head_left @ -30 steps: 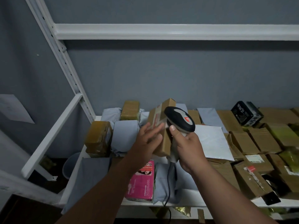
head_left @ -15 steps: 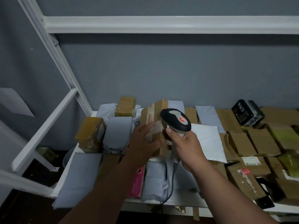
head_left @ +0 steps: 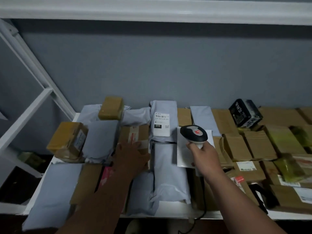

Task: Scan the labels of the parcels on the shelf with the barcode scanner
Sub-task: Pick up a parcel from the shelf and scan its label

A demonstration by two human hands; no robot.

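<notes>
White shelf (head_left: 168,211) of parcels; left hand (head_left: 133,156) flat on cardboard box (head_left: 135,132), right hand (head_left: 205,157) gripping scanner (head_left: 194,134).

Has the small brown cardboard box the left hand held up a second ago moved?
Yes. The small brown cardboard box has gone down onto the white shelf, left of the labelled grey mailer, under the left hand.

We count one barcode scanner (head_left: 194,133), one black box (head_left: 245,112) at 2 o'clock, two hands; parcels too many to tally.
</notes>
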